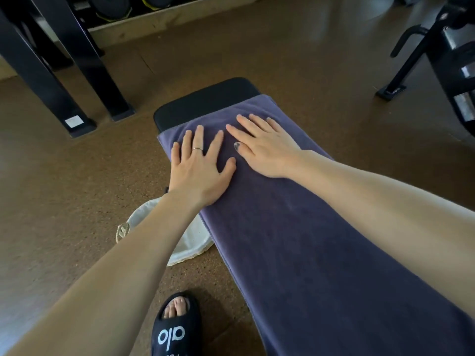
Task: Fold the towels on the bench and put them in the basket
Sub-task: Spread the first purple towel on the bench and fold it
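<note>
A dark blue-grey towel (295,253) lies spread lengthwise over the black padded bench (205,98), whose far end shows bare. My left hand (200,170) rests flat on the towel near its far left corner, fingers spread, a ring on one finger. Beside it, my right hand (264,147) also lies flat on the towel near the far edge, fingers straight. Both palms press on the cloth and neither hand holds anything. A white-lined basket (190,242) with a rope handle sits on the floor to the left of the bench, partly hidden by my left forearm.
My foot in a black slide sandal (174,327) stands on the brown floor beside the bench. Black rack legs (77,73) rise at the far left, and a black machine frame (424,55) stands at the far right.
</note>
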